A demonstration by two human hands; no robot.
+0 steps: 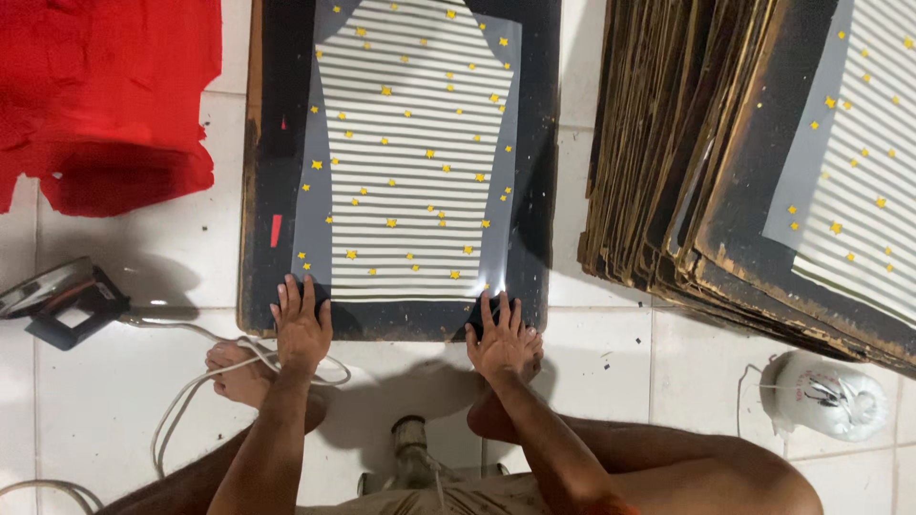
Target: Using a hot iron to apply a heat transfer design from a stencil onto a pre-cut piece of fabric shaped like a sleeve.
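Note:
A dark worn board point(262, 191) lies flat on the white tiled floor. On it rests a clear film sheet point(412, 153) printed with pale stripes and small yellow stars in a garment shape. My left hand point(301, 326) lies flat on the board's near edge, fingers spread, touching the sheet's lower left corner. My right hand point(504, 340) presses flat at the sheet's lower right corner, fingers apart. Neither hand holds anything.
A leaning stack of similar dark boards point(668, 191) stands at the right, the top one carrying another striped starred sheet point(859, 162). Red cloth point(105, 95) lies at the upper left. An iron point(57, 300) with a white cord point(191, 391) sits left. A white wrapped object point(828, 396) lies lower right.

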